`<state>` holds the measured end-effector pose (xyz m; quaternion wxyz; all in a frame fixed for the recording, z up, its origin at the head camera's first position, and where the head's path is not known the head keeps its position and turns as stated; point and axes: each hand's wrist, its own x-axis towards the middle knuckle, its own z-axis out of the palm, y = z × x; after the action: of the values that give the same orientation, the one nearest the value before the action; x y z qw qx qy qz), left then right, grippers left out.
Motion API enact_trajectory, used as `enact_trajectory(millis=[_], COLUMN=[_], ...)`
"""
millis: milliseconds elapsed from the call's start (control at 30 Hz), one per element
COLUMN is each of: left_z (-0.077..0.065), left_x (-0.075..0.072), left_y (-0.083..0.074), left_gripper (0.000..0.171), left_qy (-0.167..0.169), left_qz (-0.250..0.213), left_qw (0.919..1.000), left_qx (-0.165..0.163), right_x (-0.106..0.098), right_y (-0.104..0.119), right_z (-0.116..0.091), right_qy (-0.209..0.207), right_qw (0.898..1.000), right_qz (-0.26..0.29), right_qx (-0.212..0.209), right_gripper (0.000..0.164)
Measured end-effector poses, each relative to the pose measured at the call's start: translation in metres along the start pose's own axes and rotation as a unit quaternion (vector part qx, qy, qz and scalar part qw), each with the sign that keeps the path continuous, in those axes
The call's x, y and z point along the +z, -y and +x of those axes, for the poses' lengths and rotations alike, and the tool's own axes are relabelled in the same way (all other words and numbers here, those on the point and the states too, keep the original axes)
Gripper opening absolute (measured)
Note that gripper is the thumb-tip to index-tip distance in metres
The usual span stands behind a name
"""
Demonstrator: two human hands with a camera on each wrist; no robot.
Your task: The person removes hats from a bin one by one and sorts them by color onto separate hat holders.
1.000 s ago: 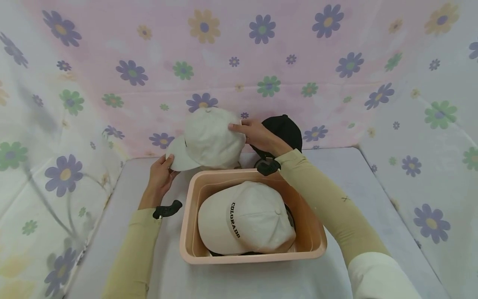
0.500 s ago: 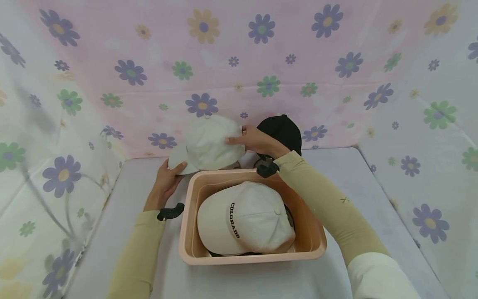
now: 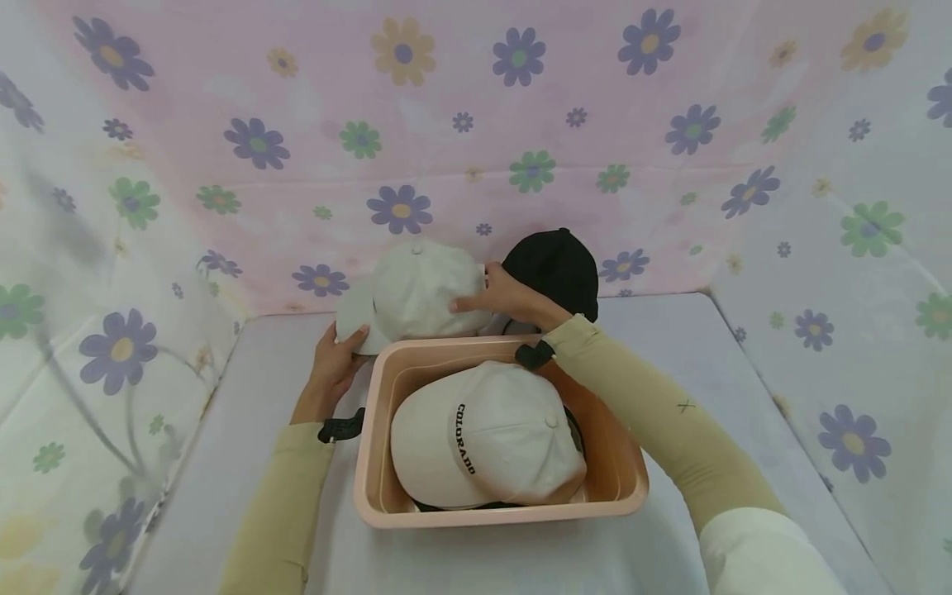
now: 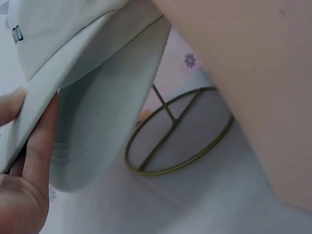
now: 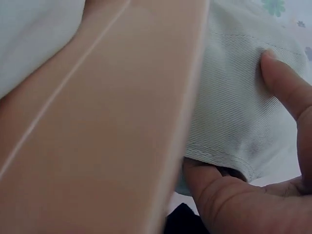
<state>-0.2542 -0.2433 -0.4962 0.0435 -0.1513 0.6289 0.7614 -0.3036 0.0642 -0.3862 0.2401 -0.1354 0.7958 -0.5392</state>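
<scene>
Nearer the person than the fingers of either hand, a peach bin [image 3: 491, 518] stands on the table [image 3: 278, 380], holding a cream cap [image 3: 509, 438] lettered COLORADO, its brim toward the left. Something dark peeks out beneath it, too hidden to name. Untouched by any fingers, that cap seems a part of the work not yet begun.

Just beyond the bin's far rim, the left hand [image 3: 336, 357] pinches the brim of a white cap [image 3: 416, 285] between thumb and fingers. At the other end, the right hand [image 3: 506, 296] holds the same cap's edge, fingers tucked under the hem and thumb on the outside. So the white cap hangs between both sets of fingers, crown up, and its placing looks well along but unfinished, since neither hand has let go.

Under the brim, beside the left fingers in the left wrist view, a brass wire stand [image 4: 174, 123] shows its ring base and stem; whether the stem meets the crown cannot be told.

Past the right fingers, near the flowered backdrop [image 3: 297, 207], a black cap [image 3: 558, 264] sits crown up, apparently done with.
</scene>
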Motion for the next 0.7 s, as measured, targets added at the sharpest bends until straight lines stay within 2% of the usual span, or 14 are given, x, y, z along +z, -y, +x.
enact_trajectory(millis=[167,300,467,700], left_z=[0.0,0.001,0.001,-0.003], left_x=[0.004,0.004,0.006,0.012], left_y=[0.001,0.006,0.015,0.02], left_gripper=[0.065,0.063,0.063,0.063], left_qy=[-0.011,-0.006,0.001,-0.023], left_qz=[-0.037,-0.054,-0.053,-0.046], left_qw=[0.9992,0.9985,0.9986,0.9987], left_qx=[0.008,0.007,0.001,0.004], right_x=[-0.001,0.0,0.003,0.004], right_y=[0.003,0.005,0.005,0.005], right_z=[-0.001,-0.003,-0.004,-0.004], right_qy=[-0.001,-0.002,-0.008,-0.009], right_qw=[1.0,1.0,1.0,0.999], right_qz=[0.001,0.003,-0.02,-0.036], right_qx=[-0.003,-0.005,-0.001,0.0], right_gripper=[0.098,0.094,0.094,0.096])
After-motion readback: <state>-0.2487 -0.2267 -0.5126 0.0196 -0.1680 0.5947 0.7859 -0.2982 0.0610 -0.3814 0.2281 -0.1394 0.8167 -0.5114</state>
